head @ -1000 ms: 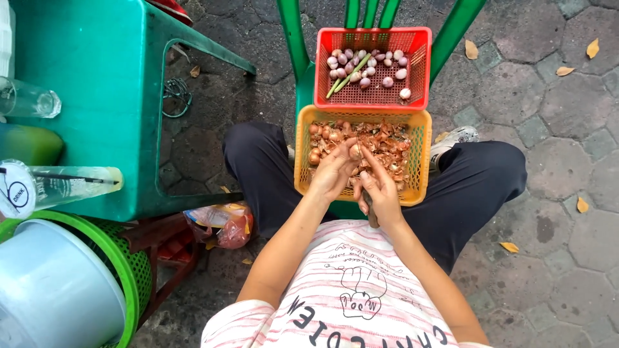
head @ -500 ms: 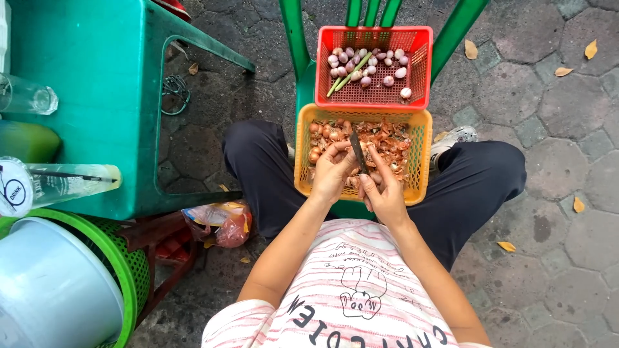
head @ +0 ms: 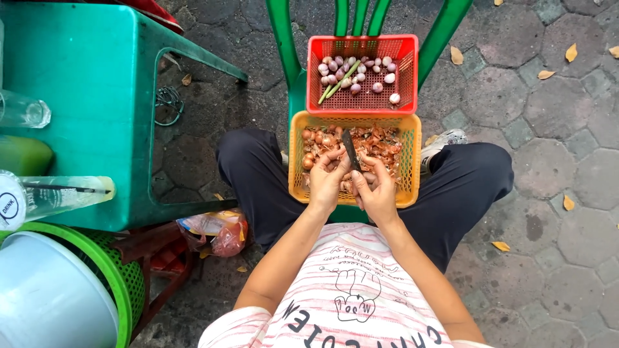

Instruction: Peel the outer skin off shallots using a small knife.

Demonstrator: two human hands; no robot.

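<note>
My left hand (head: 327, 178) and my right hand (head: 376, 191) meet over an orange basket (head: 410, 169) of unpeeled shallots and brown skins. The right hand grips a small knife (head: 351, 149) whose dark blade points away from me. The left hand pinches a shallot against it; the bulb is mostly hidden by my fingers. Beyond stands a red basket (head: 409, 71) with peeled purple-white shallots (head: 356, 72) and a couple of green stalks. Both baskets rest on a green plastic chair (head: 296, 71) between my knees.
A green plastic table (head: 97, 84) at the left carries a clear glass (head: 24, 111) and a plastic cup with a straw (head: 51, 193). A green-rimmed basket with a white tub (head: 58, 303) sits at the lower left. A crumpled plastic bag (head: 219, 231) lies on the hexagonal paving.
My hands rose slightly from the shallot pile and came together. The knife blade, hidden a second ago, now sticks up between them.
</note>
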